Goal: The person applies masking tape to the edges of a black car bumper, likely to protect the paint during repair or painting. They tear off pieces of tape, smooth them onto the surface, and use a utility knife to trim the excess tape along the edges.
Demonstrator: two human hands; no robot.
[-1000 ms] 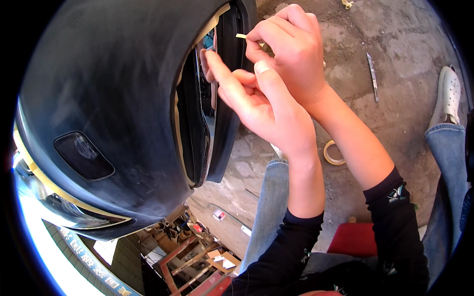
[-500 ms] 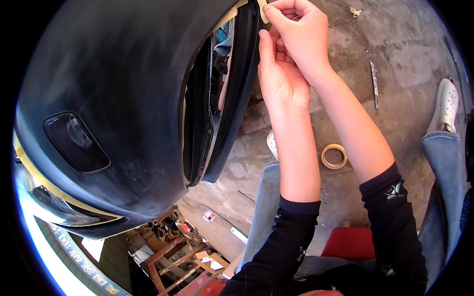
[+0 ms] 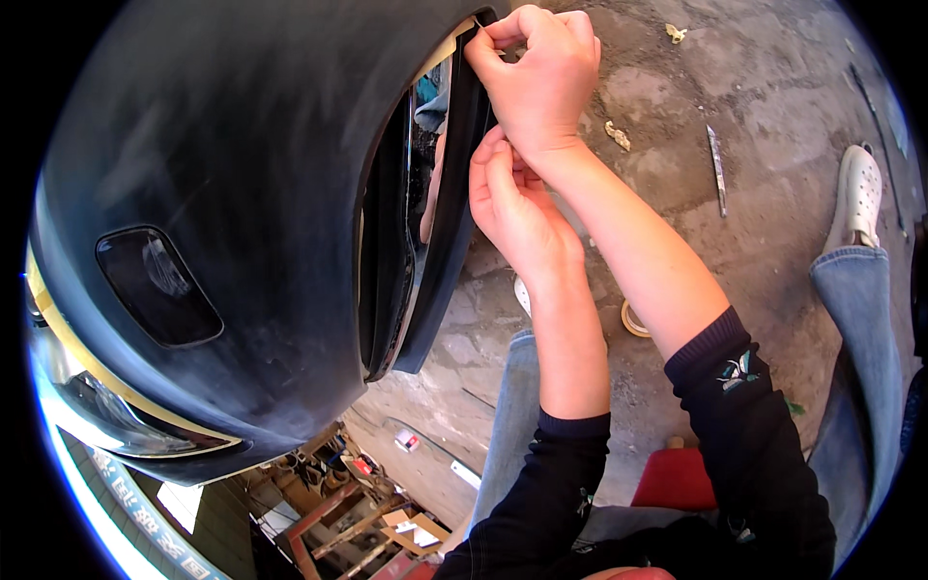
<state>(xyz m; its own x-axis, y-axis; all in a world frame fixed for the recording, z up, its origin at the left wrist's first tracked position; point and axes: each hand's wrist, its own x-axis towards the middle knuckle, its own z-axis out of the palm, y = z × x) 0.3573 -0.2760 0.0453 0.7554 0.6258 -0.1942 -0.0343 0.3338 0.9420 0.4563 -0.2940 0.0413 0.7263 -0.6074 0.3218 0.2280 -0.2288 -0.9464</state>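
Note:
A matt black car body panel (image 3: 242,193) fills the left side, with a small oblong flap (image 3: 159,286) in it. Pale yellow masking tape (image 3: 443,50) runs along the curved edge of its opening. My right hand (image 3: 541,82) is at the top of that edge, thumb and forefinger pinched on the tape's upper end. Just below it is my left hand (image 3: 527,217), palm side partly up, its thumb and fingertips closed together beside the black trim (image 3: 454,222). Whatever they may hold cannot be made out.
A tape roll (image 3: 633,321) lies on the concrete floor, partly behind my right forearm. Crumpled tape bits (image 3: 617,135) and a thin knife-like tool (image 3: 716,171) lie farther right. A red stool (image 3: 674,478) is below me. Tape also borders the lamp (image 3: 116,411).
My right hand has moved left, bringing the tape strip against the panel edge. My left hand has dropped lower and left, its fingers now closed together. A crumpled tape bit has come into view.

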